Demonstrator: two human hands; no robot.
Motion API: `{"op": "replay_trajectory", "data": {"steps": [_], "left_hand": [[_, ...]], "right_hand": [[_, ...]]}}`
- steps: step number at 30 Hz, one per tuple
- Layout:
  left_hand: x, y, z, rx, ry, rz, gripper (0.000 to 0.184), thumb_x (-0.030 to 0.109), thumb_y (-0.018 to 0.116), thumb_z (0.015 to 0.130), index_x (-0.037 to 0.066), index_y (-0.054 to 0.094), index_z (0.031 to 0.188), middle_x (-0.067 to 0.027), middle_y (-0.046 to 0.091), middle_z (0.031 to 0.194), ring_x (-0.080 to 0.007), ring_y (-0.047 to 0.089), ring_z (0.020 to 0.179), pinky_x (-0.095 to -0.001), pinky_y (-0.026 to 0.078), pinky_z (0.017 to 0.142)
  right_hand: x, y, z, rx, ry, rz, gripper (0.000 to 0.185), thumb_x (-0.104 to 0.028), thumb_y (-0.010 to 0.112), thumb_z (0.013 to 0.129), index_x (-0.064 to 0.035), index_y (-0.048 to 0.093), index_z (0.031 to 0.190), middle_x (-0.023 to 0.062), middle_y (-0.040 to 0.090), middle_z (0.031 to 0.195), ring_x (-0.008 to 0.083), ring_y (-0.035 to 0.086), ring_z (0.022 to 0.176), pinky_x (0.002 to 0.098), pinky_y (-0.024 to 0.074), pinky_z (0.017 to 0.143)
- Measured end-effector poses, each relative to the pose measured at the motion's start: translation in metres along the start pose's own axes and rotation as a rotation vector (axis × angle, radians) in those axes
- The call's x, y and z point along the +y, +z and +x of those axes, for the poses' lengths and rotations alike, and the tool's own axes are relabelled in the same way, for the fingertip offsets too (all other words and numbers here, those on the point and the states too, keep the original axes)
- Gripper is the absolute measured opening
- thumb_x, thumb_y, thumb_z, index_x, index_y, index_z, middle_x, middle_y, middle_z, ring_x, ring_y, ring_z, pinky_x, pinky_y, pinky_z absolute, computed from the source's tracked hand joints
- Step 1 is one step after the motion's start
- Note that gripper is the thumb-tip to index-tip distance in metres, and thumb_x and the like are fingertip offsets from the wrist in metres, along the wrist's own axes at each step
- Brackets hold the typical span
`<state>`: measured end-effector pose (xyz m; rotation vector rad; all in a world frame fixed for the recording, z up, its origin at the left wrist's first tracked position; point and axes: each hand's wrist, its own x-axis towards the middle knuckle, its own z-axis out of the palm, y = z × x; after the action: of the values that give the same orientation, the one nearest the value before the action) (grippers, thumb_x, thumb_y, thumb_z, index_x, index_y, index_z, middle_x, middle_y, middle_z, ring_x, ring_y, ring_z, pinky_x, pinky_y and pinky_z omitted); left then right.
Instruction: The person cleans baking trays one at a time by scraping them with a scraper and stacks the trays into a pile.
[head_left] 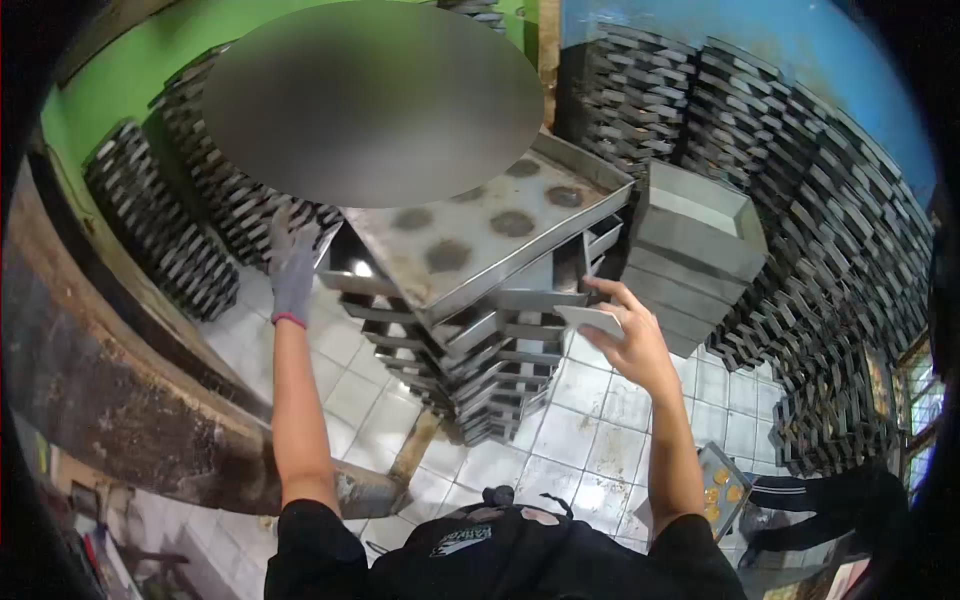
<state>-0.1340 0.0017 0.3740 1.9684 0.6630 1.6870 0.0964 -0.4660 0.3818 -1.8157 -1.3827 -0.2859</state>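
Fingers [614,289] of the bare right hand [640,345] are bent and parted around a pale flat piece [592,321], which is held at the near right side of the crossed stack [480,365]. The left hand [292,270] is covered by a grey glove with a pink cuff; its fingers are stretched out, not clenched, beside the stack's left side, and whether a tray edge is touched by them cannot be told.

The top metal tray [480,235] is set level on the crossed stack, between the two hands. Dark round marks are spread over its base, and its far left part is hidden by a blurred oval. Below it, more trays are laid at differing angles, with their corners jutting out.

To the right, deeper metal boxes [690,235] are piled up. Tall stacks [820,190] are lined along the blue wall [850,70], and others [165,220] are stood by the green wall [130,75]. At lower right, yellowish round pieces [713,495] are held in a small tray [739,466] near the tiled floor [590,440].
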Motion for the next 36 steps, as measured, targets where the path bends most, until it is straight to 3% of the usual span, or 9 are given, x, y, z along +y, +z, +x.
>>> {"op": "replay_trajectory", "data": {"steps": [4,6,9,13,15,17,22,27,36], "left_hand": [[-0.088,-0.013,-0.019,-0.516,-0.514,0.096,0.055,0.025,0.056,0.100,0.000,0.049,0.148,-0.0155,0.064,0.130,-0.0245,0.058,0.116,-0.0315,0.044,0.103],[-0.066,0.010,-0.037,-0.335,-0.871,-0.530,0.053,0.028,0.052,0.101,-0.002,0.051,0.145,-0.0170,0.064,0.129,-0.0267,0.057,0.117,-0.0322,0.044,0.103],[-0.092,0.030,-0.037,-0.331,-0.426,-0.153,0.053,0.033,0.048,0.103,-0.003,0.055,0.141,-0.0168,0.063,0.129,-0.0267,0.056,0.116,-0.0358,0.043,0.104],[-0.062,0.039,-0.032,-0.364,-0.486,-0.101,0.057,0.041,0.047,0.106,-0.003,0.055,0.142,-0.0192,0.054,0.146,-0.0302,0.046,0.140,-0.0386,0.036,0.115],[-0.044,0.040,-0.044,-0.320,-0.698,-0.375,0.054,0.041,0.052,0.102,-0.003,0.061,0.132,-0.0102,0.058,0.131,-0.0220,0.051,0.120,-0.0349,0.042,0.102],[-0.013,0.036,-0.063,-0.067,-0.294,0.079,0.066,0.043,0.056,0.103,-0.001,0.042,0.149,-0.0186,0.043,0.155,-0.0305,0.040,0.144,-0.0393,0.034,0.116],[0.095,0.031,-0.165,-0.091,-0.813,-0.508,0.069,0.040,0.061,0.101,0.016,0.030,0.157,-0.0069,0.050,0.144,-0.0179,0.049,0.129,-0.0375,0.037,0.108],[0.128,0.055,-0.205,-0.478,-1.241,-0.951,0.053,0.034,0.062,0.096,-0.003,0.058,0.134,-0.0155,0.063,0.132,-0.0309,0.064,0.114,-0.0473,0.054,0.100],[0.105,0.069,-0.204,-0.425,-1.026,-1.175,0.037,0.019,0.056,0.094,-0.004,0.065,0.122,-0.0161,0.065,0.126,-0.0318,0.064,0.118,-0.0525,0.056,0.099]], "right_hand": [[0.023,0.019,0.018,-0.068,-0.041,-0.045,0.019,-0.017,0.080,0.085,-0.0065,0.073,0.099,0.0062,0.069,0.125,0.0354,0.070,0.097,0.0432,0.0576,0.081],[0.030,0.017,0.024,-0.090,-0.022,-0.069,0.019,-0.017,0.080,0.085,-0.0066,0.073,0.099,0.0073,0.070,0.119,0.0353,0.070,0.096,0.0433,0.0574,0.081],[0.036,0.019,0.036,-0.040,-0.016,-0.107,0.022,-0.016,0.080,0.084,-0.0029,0.072,0.100,0.0116,0.069,0.105,0.0389,0.068,0.090,0.0437,0.0553,0.077],[0.051,0.034,0.041,0.003,0.004,-0.089,0.022,-0.014,0.080,0.084,-0.0015,0.071,0.100,0.0128,0.068,0.105,0.0402,0.067,0.091,0.0437,0.0538,0.077],[0.052,0.036,0.035,0.003,0.004,-0.062,0.022,-0.014,0.080,0.084,-0.0014,0.070,0.099,0.0131,0.068,0.104,0.0402,0.067,0.091,0.0436,0.0536,0.077],[0.052,0.036,0.031,-0.007,0.018,-0.036,0.022,-0.014,0.080,0.084,-0.0009,0.069,0.098,0.0129,0.067,0.103,0.0402,0.067,0.091,0.0434,0.0534,0.078],[0.053,0.048,0.020,0.064,0.032,-0.013,0.024,-0.016,0.081,0.084,-0.0016,0.068,0.097,0.0127,0.065,0.102,0.0385,0.067,0.088,0.0430,0.0529,0.075],[0.050,0.054,0.019,0.081,0.057,0.008,0.023,-0.013,0.081,0.084,-0.0012,0.067,0.097,0.0121,0.063,0.100,0.0376,0.066,0.085,0.0410,0.0527,0.074],[0.037,0.052,0.028,0.064,0.085,0.011,0.024,-0.014,0.082,0.083,-0.0010,0.070,0.098,0.0112,0.064,0.100,0.0357,0.067,0.084,0.0414,0.0531,0.074]]}}
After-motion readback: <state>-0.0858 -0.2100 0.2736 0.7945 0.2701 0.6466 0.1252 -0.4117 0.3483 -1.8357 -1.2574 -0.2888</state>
